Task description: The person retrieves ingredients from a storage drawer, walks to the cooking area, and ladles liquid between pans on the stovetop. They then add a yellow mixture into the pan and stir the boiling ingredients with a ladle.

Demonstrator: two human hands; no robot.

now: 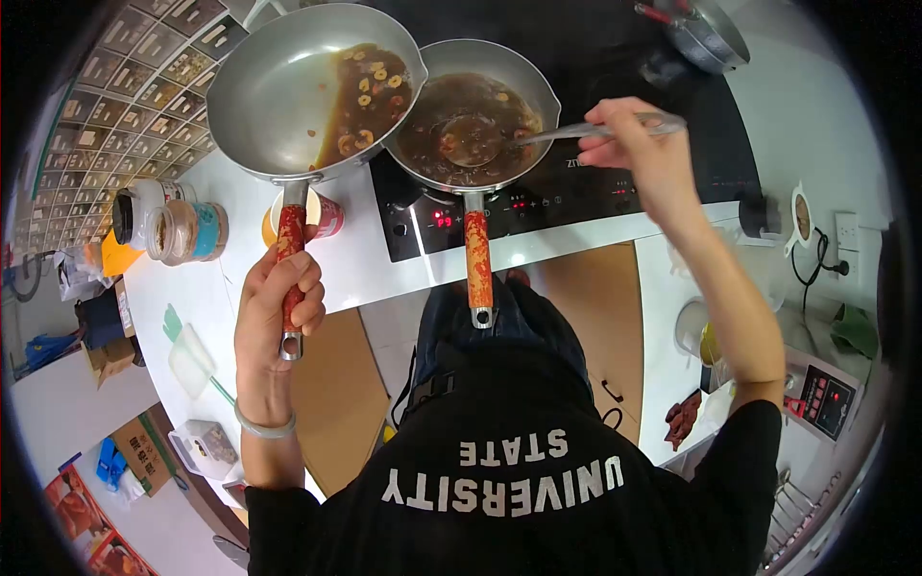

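My left hand (279, 305) is wrapped round the red-orange handle of a grey pan (264, 96), raised and tilted to the right. Brown broth with ring-shaped pieces and reddish bits pools at its right side. That pan's edge overlaps a second grey pan (523, 82), which sits on the black cooktop (615, 182) with dark broth in it; its red-orange handle points toward me, untouched. With my right hand (639, 154) I grip the metal handle of a ladle (567, 132), whose bowl is down in the second pan's broth.
Jars (173, 230) and a paper cup (329, 217) stand left of the cooktop. Another small pan (706, 38) is at the back right. A white spatula (190, 360) lies on the left counter, dark reddish meat (683, 420) on the right one.
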